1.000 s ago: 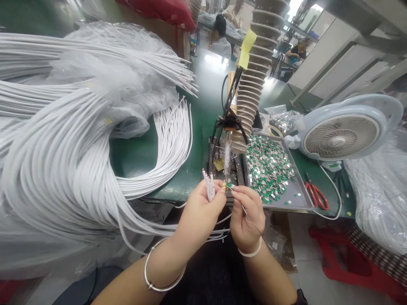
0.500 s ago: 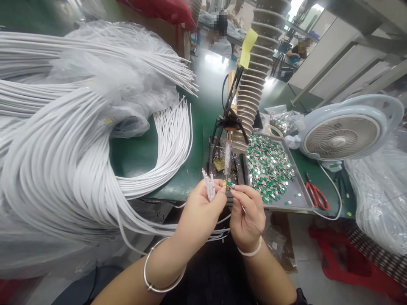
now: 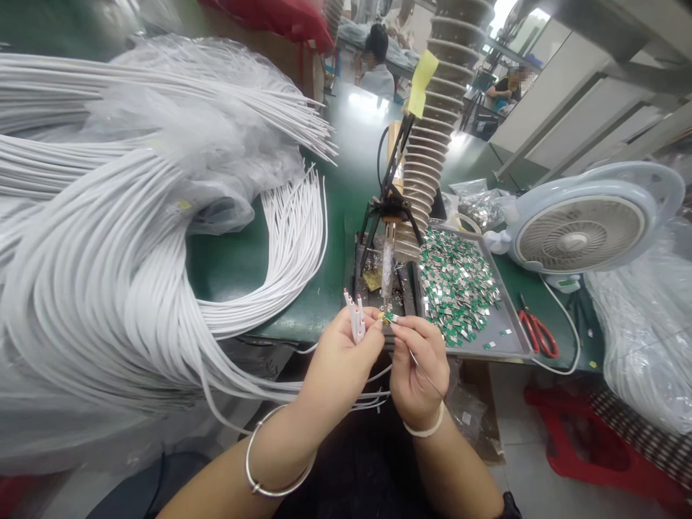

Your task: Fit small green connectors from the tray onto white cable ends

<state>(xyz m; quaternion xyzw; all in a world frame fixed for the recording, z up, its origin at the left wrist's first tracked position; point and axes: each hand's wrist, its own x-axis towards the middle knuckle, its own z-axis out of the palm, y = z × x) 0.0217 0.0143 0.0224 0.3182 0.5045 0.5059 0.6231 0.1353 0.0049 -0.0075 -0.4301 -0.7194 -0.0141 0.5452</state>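
Note:
My left hand (image 3: 340, 360) is closed around a few white cable ends (image 3: 355, 313) that stick up between its fingers. My right hand (image 3: 419, 367) pinches a small green connector board (image 3: 389, 317) and also holds a thin solder wire (image 3: 424, 371) running down across the palm. Both hands meet just below the tip of a soldering iron (image 3: 386, 270) that hangs in a black stand at the table's front edge. The cables trail down from my left hand toward my lap.
A huge bundle of white cables (image 3: 108, 274) in plastic wrap fills the left of the green table (image 3: 324, 216). A metal tray (image 3: 508, 339) of several green boards, red scissors (image 3: 538, 333), a small fan (image 3: 587, 231) and a ribbed duct (image 3: 432, 137) stand right. Other people sit far behind.
Almost nothing differs: my hands keep their grip and stay under the iron, with the right hand shifted very slightly.

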